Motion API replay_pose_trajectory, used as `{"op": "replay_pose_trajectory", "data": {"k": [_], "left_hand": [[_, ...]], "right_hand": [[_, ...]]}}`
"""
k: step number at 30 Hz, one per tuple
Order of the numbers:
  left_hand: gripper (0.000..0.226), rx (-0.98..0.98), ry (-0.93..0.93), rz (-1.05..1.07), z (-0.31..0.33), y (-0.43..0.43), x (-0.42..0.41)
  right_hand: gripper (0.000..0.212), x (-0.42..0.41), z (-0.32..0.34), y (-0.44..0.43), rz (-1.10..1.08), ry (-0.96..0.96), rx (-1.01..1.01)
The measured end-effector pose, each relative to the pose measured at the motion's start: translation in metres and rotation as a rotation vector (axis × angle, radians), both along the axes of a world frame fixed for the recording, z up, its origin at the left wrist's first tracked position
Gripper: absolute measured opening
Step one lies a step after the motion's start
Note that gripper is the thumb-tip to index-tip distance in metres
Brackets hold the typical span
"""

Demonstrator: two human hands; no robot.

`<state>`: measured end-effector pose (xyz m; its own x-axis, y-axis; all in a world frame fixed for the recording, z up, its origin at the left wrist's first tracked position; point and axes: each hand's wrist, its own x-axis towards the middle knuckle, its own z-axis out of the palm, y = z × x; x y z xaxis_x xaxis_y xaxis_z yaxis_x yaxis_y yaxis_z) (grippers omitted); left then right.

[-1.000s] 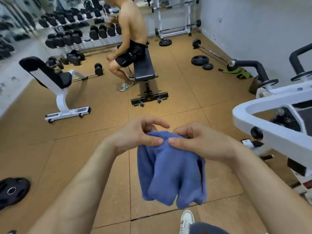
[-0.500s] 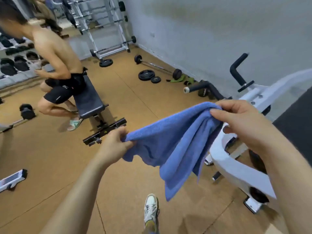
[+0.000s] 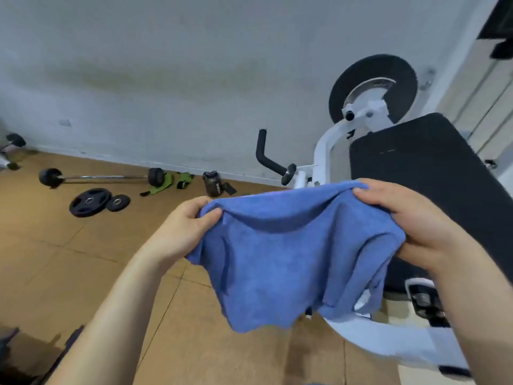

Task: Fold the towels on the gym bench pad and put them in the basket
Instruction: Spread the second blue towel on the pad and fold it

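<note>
A blue towel [image 3: 286, 259] hangs spread between my two hands in mid-air. My left hand [image 3: 186, 229] pinches its upper left corner. At the upper right corner my right hand [image 3: 410, 223] grips the cloth, thumb on top. The towel's lower edge droops in loose folds over the floor and the white bench frame [image 3: 388, 343]. The black gym bench pad [image 3: 433, 173] lies just behind and right of the towel, partly hidden by my right hand. No basket is in view.
A black weight plate [image 3: 373, 87] sits on the white machine above the pad, with a black handle [image 3: 270, 157] to its left. On the cork floor at the left lie a barbell [image 3: 100, 177], weight plates [image 3: 91, 202], green straps [image 3: 177, 180] and a dark bottle [image 3: 213, 183].
The view has swung right, away from the person on the far bench toward the black pad. My hands have moved apart and the bunched towel now hangs spread between them.
</note>
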<state>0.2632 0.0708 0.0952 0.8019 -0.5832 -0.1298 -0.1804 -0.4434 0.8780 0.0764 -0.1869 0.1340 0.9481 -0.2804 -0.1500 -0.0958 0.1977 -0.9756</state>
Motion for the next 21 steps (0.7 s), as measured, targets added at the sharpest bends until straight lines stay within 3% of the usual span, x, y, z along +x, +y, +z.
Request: {"op": "replay_pose_trajectory", "data": {"k": [3, 5, 6, 7, 10, 12, 15, 18, 21], "left_hand": [[0.009, 0.224, -0.171, -0.177, -0.019, -0.030, 0.049], [0.016, 0.422, -0.350, -0.175, -0.037, -0.056, 0.074], [0.019, 0.425, -0.378, -0.121, -0.045, -0.071, 0.083], [0.021, 0.342, -0.314, -0.056, -0.051, -0.086, 0.091], [0.006, -0.090, 0.128, 0.045, -0.055, -0.138, 0.112], [0.003, -0.220, 0.260, 0.053, -0.050, -0.175, 0.120], [0.008, -0.351, 0.322, 0.057, -0.032, -0.241, 0.123], [0.022, -0.385, 0.264, 0.016, -0.009, -0.306, 0.125], [0.021, -0.417, 0.256, -0.083, 0.008, -0.370, 0.130]], "right_hand": [[0.021, -0.002, -0.012, -0.034, -0.228, 0.090, -0.075], [0.025, -0.007, -0.021, -0.059, -0.333, 0.202, -0.210], [0.027, -0.011, -0.025, -0.069, -0.373, 0.238, -0.234], [0.029, -0.014, -0.029, -0.079, -0.409, 0.251, -0.229], [0.028, -0.019, -0.041, -0.106, -0.568, 0.221, -0.086], [0.018, -0.018, -0.053, -0.120, -0.732, 0.201, 0.017], [0.011, -0.013, -0.065, -0.139, -0.911, 0.238, 0.060], [0.016, -0.017, -0.068, -0.155, -0.917, 0.320, -0.027], [0.015, -0.021, -0.070, -0.174, -0.963, 0.323, -0.117]]}}
